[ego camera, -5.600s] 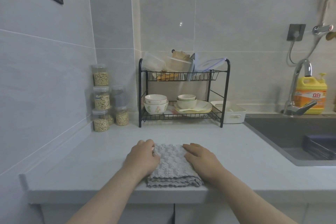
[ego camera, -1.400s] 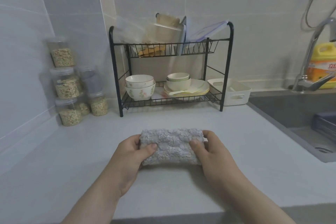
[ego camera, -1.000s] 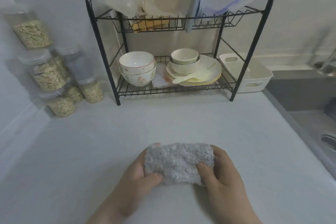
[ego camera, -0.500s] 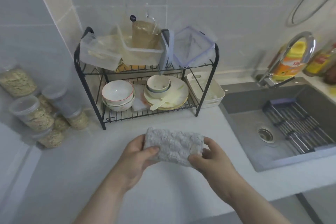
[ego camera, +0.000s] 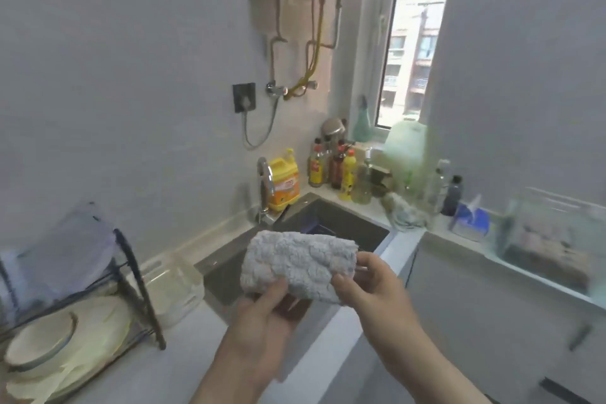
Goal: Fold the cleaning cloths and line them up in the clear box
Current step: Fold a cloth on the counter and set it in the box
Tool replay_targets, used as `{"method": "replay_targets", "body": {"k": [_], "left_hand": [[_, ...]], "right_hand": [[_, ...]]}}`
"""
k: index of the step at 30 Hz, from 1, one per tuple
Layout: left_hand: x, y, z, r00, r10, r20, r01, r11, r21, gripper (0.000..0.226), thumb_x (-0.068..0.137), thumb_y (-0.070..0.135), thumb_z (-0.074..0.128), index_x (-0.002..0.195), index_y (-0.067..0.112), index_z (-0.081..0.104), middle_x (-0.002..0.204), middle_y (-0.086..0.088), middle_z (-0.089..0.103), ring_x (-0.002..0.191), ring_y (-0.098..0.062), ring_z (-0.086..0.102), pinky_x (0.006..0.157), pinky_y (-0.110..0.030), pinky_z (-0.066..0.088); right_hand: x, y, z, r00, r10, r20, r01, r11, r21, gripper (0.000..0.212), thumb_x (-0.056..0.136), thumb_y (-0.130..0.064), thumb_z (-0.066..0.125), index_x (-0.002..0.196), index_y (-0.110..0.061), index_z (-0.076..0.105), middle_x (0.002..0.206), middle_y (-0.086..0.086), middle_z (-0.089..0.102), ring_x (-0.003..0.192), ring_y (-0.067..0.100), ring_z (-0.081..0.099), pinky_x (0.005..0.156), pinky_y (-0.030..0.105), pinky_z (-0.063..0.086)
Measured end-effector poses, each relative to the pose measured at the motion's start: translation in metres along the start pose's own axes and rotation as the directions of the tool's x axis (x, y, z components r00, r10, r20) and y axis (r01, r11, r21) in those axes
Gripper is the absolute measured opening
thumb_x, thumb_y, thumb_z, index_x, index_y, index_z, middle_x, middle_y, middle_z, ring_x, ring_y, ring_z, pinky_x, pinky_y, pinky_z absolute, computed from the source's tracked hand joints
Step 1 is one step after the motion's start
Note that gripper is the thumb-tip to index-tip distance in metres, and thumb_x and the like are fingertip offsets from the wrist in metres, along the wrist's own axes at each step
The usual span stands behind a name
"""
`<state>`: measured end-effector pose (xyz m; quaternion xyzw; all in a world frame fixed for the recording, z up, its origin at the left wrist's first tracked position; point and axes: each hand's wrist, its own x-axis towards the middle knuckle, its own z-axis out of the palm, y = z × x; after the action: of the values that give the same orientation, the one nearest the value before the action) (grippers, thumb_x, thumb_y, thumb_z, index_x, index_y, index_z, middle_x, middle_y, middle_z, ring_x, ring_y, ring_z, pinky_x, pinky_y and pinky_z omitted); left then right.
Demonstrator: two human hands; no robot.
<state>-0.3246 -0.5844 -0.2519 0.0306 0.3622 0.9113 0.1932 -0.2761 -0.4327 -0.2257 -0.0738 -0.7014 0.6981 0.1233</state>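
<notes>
Cloth (ego camera: 298,264) was folded into a thick pad and held in the air over the near edge of the sink (ego camera: 347,223), between both hands. Left hand (ego camera: 262,315) gripped the near-left corner, thumb on top, fingers underneath. Right hand (ego camera: 370,289) pinched the right end, thumb on the near face, fingers behind. Neither hand was free.

Handling, my read: light, soft, nubby pile, so decent friction, low slip risk, nothing fragile. No stiffness though, so the layers would likely sag or spring open if held by one corner. Best hold looked like across the folded thickness, thumb one side and fingers the other, clamping all layers at a short end or along the folded edge. One hand could probably carry it that way.

Clear box (ego camera: 524,223) sat far right on the counter, well apart from the cloth. Something pinkish-brown lay inside, too blurred to identify. Cloth was not yet in it. Motion blur hid the exact fold edges.
</notes>
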Motion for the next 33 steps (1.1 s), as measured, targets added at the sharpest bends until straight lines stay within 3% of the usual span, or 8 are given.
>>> {"method": "replay_targets", "body": {"k": [3, 5, 9, 14, 19, 23, 30, 33], "left_hand": [[0.043, -0.044, 0.055, 0.998, -0.028, 0.065, 0.026, 0.999, 0.034, 0.069, 0.049, 0.015, 0.088, 0.112, 0.002, 0.062, 0.104, -0.022, 0.070, 0.089, -0.032, 0.068, 0.078, -0.044, 0.056], [0.069, -0.077, 0.092, 0.990, -0.064, 0.125, 0.056, 0.996, 0.068, 0.091, 0.035, 0.016, 0.094, 0.118, 0.003, 0.061, 0.118, -0.026, 0.064, 0.104, -0.039, 0.064, 0.090, -0.054, 0.051], [0.114, -0.145, 0.165, 0.942, -0.185, 0.279, 0.170, 0.982, 0.077, 0.084, 0.040, 0.007, 0.090, 0.119, 0.004, 0.062, 0.128, -0.030, 0.056, 0.120, -0.049, 0.051, 0.106, -0.068, 0.028], [0.152, -0.221, 0.250, 0.908, -0.252, 0.334, 0.268, 0.963, -0.002, 0.098, 0.021, 0.013, 0.096, 0.113, 0.004, 0.063, 0.110, -0.020, 0.069, 0.093, -0.028, 0.070, 0.078, -0.041, 0.059], [0.179, -0.287, 0.315, 0.787, -0.425, 0.447, 0.467, 0.884, 0.018, 0.084, 0.036, 0.016, 0.095, 0.114, 0.007, 0.067, 0.120, -0.020, 0.065, 0.103, -0.031, 0.067, 0.091, -0.046, 0.052], [0.227, -0.329, 0.347, 0.797, -0.454, 0.397, 0.464, 0.882, 0.077, 0.036, 0.071, 0.003, 0.062, 0.107, 0.003, 0.063, 0.100, -0.018, 0.072, 0.083, -0.028, 0.072, 0.073, -0.042, 0.059], [0.345, -0.407, 0.389, 0.806, -0.502, 0.312, 0.485, 0.864, 0.135, 0.038, 0.068, -0.003, 0.055, 0.106, 0.000, 0.060, 0.090, -0.017, 0.074, 0.078, -0.027, 0.073, 0.073, -0.044, 0.058], [0.409, -0.436, 0.407, 0.809, -0.515, 0.285, 0.490, 0.857, 0.157, 0.042, 0.068, -0.006, 0.056, 0.110, 0.000, 0.057, 0.092, -0.016, 0.074, 0.079, -0.026, 0.073, 0.067, -0.040, 0.061]], "right_hand": [[0.011, -0.005, -0.082, 0.996, -0.014, -0.090, 0.017, 0.999, 0.031, 0.019, 0.087, 0.002, 0.063, 0.098, -0.014, 0.063, 0.091, 0.016, 0.072, 0.078, 0.022, 0.065, 0.063, 0.026, 0.049], [0.017, -0.006, -0.136, 0.988, -0.020, -0.153, 0.028, 0.998, 0.051, 0.022, 0.081, -0.001, 0.068, 0.098, -0.013, 0.064, 0.090, 0.016, 0.073, 0.077, 0.021, 0.065, 0.064, 0.027, 0.049], [0.025, -0.008, -0.234, 0.971, 0.000, -0.238, 0.019, 0.997, 0.076, 0.035, 0.067, -0.014, 0.066, 0.101, -0.010, 0.062, 0.093, 0.016, 0.073, 0.078, 0.018, 0.066, 0.064, 0.026, 0.053], [0.031, -0.006, -0.329, 0.941, -0.010, -0.339, 0.037, 0.997, 0.071, 0.039, 0.068, -0.019, 0.070, 0.104, -0.010, 0.059, 0.100, 0.032, 0.063, 0.082, 0.021, 0.060, 0.069, 0.031, 0.054], [0.043, 0.003, -0.407, 0.868, -0.001, -0.497, 0.053, 0.994, 0.091, 0.026, 0.084, 0.007, 0.063, 0.107, -0.005, 0.057, 0.087, 0.004, 0.076, 0.079, 0.011, 0.070, 0.064, 0.026, 0.056], [0.067, 0.009, -0.462, 0.809, 0.021, -0.587, 0.021, 0.998, 0.065, 0.027, 0.085, 0.013, 0.059, 0.103, -0.007, 0.061, 0.084, 0.004, 0.075, 0.074, 0.009, 0.071, 0.060, 0.020, 0.054], [0.166, 0.038, -0.553, 0.693, 0.010, -0.721, -0.064, 0.997, -0.048, 0.027, 0.082, 0.008, 0.066, 0.092, -0.017, 0.070, 0.089, 0.016, 0.072, 0.077, 0.020, 0.066, 0.072, 0.035, 0.057], [0.218, 0.044, -0.587, 0.681, 0.031, -0.732, -0.110, 0.992, -0.060, 0.028, 0.082, 0.009, 0.065, 0.091, -0.017, 0.069, 0.078, 0.004, 0.074, 0.071, 0.015, 0.068, 0.066, 0.025, 0.057]]}}
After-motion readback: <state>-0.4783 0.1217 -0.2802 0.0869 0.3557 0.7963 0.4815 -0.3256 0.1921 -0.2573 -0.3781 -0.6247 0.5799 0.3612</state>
